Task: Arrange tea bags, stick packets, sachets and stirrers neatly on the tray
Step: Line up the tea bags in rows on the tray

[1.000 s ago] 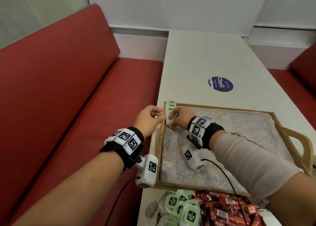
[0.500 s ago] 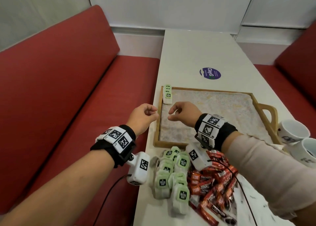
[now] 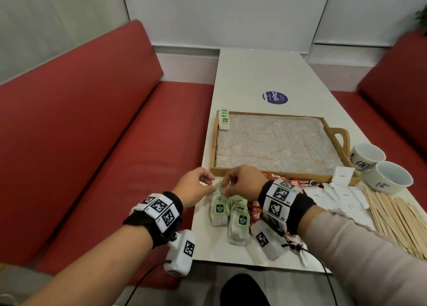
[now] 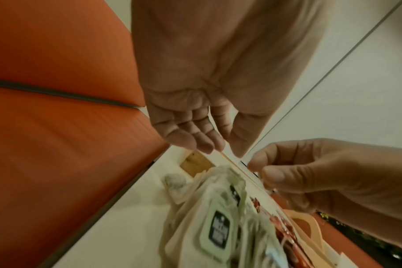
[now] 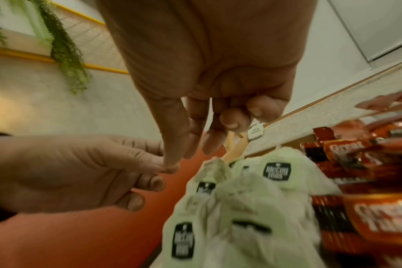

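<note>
A wooden tray (image 3: 213, 143) with a patterned liner lies on the white table. A small stack of green-tagged tea bags (image 3: 224, 120) sits in its far left corner. A loose pile of tea bags (image 3: 231, 215) lies on the table in front of the tray. My left hand (image 3: 211, 183) and right hand (image 3: 225, 185) hover close together just above the pile's far end. The left hand's fingers are loosely curled and hold nothing. The right hand's thumb and forefinger (image 5: 172, 145) point down, nearly meeting the left thumb. Whether they pinch a tea bag is hidden.
Red stick packets (image 3: 298, 182) lie along the tray's front edge and under my right wrist. To the right are white sachets (image 3: 342, 190), a spread of wooden stirrers (image 3: 397, 222) and two white cups (image 3: 379, 167). A red bench (image 3: 92, 143) runs along the left.
Both hands have drawn back from the tray's far left corner to the tea bag pile in front of the tray. The stacked tea bags stay in the corner.
</note>
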A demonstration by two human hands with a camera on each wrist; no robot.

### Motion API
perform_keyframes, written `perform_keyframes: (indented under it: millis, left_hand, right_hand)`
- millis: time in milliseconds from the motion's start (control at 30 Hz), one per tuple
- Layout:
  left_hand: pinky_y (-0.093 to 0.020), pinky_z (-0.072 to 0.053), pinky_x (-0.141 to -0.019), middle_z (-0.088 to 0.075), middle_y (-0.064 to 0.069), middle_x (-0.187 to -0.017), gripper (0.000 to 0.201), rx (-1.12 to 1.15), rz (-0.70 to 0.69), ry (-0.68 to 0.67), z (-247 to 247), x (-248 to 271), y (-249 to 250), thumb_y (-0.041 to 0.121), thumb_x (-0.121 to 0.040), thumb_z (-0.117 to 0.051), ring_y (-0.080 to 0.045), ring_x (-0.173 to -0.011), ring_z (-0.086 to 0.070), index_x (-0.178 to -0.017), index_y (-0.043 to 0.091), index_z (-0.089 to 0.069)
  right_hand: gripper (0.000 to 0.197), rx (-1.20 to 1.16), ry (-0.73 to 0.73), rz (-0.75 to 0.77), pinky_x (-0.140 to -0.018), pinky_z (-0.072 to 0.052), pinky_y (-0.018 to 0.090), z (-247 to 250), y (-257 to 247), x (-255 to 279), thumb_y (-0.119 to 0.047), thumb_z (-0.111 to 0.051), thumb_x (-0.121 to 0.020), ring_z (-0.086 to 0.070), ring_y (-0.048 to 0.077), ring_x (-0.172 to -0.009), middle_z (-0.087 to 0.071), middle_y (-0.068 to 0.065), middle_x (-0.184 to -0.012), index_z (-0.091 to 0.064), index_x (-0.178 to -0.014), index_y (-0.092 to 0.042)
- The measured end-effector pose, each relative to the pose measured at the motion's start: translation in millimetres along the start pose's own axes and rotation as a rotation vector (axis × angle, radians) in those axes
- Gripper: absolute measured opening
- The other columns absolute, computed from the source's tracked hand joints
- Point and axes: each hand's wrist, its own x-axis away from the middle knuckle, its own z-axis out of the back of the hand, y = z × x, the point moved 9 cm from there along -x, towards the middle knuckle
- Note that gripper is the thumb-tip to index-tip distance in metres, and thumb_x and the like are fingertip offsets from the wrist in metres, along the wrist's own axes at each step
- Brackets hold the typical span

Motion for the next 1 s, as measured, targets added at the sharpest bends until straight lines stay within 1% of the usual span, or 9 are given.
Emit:
perform_keyframes:
  millis: [100, 200, 300, 400, 500, 600, 800, 900, 1000]
  left_hand:
    - [-0.012, -0.037, -0.06, -0.055, 0.009, -0.091, 0.03, -0.095, 0.028, -0.033, -7.2, 9.5, -4.7, 0.015, -0.078, -0.075, -0.001, -0.07, -0.049, -0.097, 0.022, -0.053]
    - [-0.012, -0.036, -0.059, -0.056, 0.006, -0.101, 0.043, -0.192, 0.067, -0.076, -14.2, 14.5, -11.4, 0.017, -0.071, -0.081, -0.005, -0.078, -0.051, -0.101, 0.023, -0.05]
    - [-0.011, -0.034, -0.057, -0.052, 0.009, -0.096, 0.051, -0.259, 0.099, -0.116, -21.5, 19.6, -17.2, 0.018, -0.067, -0.083, -0.003, -0.076, -0.048, -0.103, 0.023, -0.047]
    - [-0.018, -0.041, -0.062, -0.052, 0.009, -0.089, 0.054, -0.277, 0.129, -0.134, -28.5, 22.2, -21.6, 0.015, -0.064, -0.084, -0.007, -0.075, -0.05, -0.104, 0.019, -0.048]
    - [-0.03, -0.048, -0.071, -0.055, 0.01, -0.08, 0.048, -0.268, 0.148, -0.089, -30.6, 24.3, -24.3, 0.01, -0.064, -0.081, -0.01, -0.072, -0.053, -0.1, 0.018, -0.051]
    - [-0.033, -0.052, -0.073, -0.061, 0.009, -0.074, 0.038, -0.238, 0.16, -0.021, -30.5, 28.1, -25.6, 0.008, -0.064, -0.076, -0.011, -0.069, -0.057, -0.093, 0.018, -0.053]
    - [-0.025, -0.045, -0.063, -0.058, 0.011, -0.071, 0.034, -0.228, 0.155, 0.018, -32.2, 32.4, -28.2, 0.011, -0.066, -0.077, -0.008, -0.064, -0.053, -0.087, 0.021, -0.053]
    - [-0.027, -0.047, -0.066, -0.058, 0.01, -0.071, 0.03, -0.245, 0.138, 0.032, -32.3, 32.2, -28.9, 0.015, -0.069, -0.076, -0.011, -0.066, -0.054, -0.08, 0.026, -0.051]
    - [-0.025, -0.046, -0.063, -0.06, 0.008, -0.07, 0.023, -0.231, 0.127, 0.049, -31.5, 33.1, -29.4, 0.017, -0.072, -0.073, -0.009, -0.064, -0.054, -0.078, 0.025, -0.053]
  right_hand:
    - [0.027, 0.14, -0.004, -0.012, -0.062, -0.044, 0.023, -11.4, -3.4, 8.1, -0.029, -0.081, -0.07, -0.055, 0.009, -0.07, -0.055, -0.011, -0.076, -0.063, -0.09, -0.028]
    - [0.043, 0.265, 0.026, -0.016, -0.071, -0.045, 0.027, -13.5, -7.6, 13.2, -0.032, -0.08, -0.068, -0.054, 0.013, -0.086, -0.051, -0.007, -0.098, -0.056, -0.103, -0.027]
    - [0.058, 0.335, 0.071, 0.006, -0.086, -0.047, 0.032, -14.5, -11.0, 15.4, -0.035, -0.081, -0.066, -0.05, 0.018, -0.105, -0.048, -0.002, -0.117, -0.05, -0.115, -0.022]
    - [0.066, 0.397, 0.117, 0.007, -0.092, -0.046, 0.036, -16.5, -9.8, 14.8, -0.036, -0.08, -0.067, -0.047, 0.022, -0.112, -0.046, 0.001, -0.121, -0.046, -0.12, -0.018]
    - [0.063, 0.439, 0.145, 0.014, -0.089, -0.045, 0.034, -19.7, -9.6, 14.6, -0.034, -0.079, -0.068, -0.047, 0.023, -0.111, -0.045, 0.002, -0.12, -0.044, -0.118, -0.017]
    - [0.057, 0.44, 0.138, 0.014, -0.087, -0.044, 0.034, -21.9, -8.7, 15.6, -0.035, -0.076, -0.07, -0.046, 0.024, -0.11, -0.044, 0.003, -0.12, -0.046, -0.116, -0.017]
    - [0.039, 0.435, 0.121, 0.065, -0.087, -0.043, 0.036, -28.8, -15.4, 19.6, -0.029, -0.068, -0.077, -0.047, 0.025, -0.106, -0.047, 0.007, -0.113, -0.051, -0.109, -0.015]
    - [0.031, 0.454, 0.123, 0.089, -0.088, -0.041, 0.035, -30.0, -18.4, 20.9, -0.024, -0.064, -0.08, -0.046, 0.025, -0.108, -0.05, 0.006, -0.114, -0.053, -0.108, -0.016]
    - [0.032, 0.452, 0.134, 0.1, -0.088, -0.04, 0.035, -28.9, -18.9, 21.6, -0.025, -0.064, -0.081, -0.046, 0.024, -0.108, -0.05, 0.005, -0.113, -0.054, -0.11, -0.018]
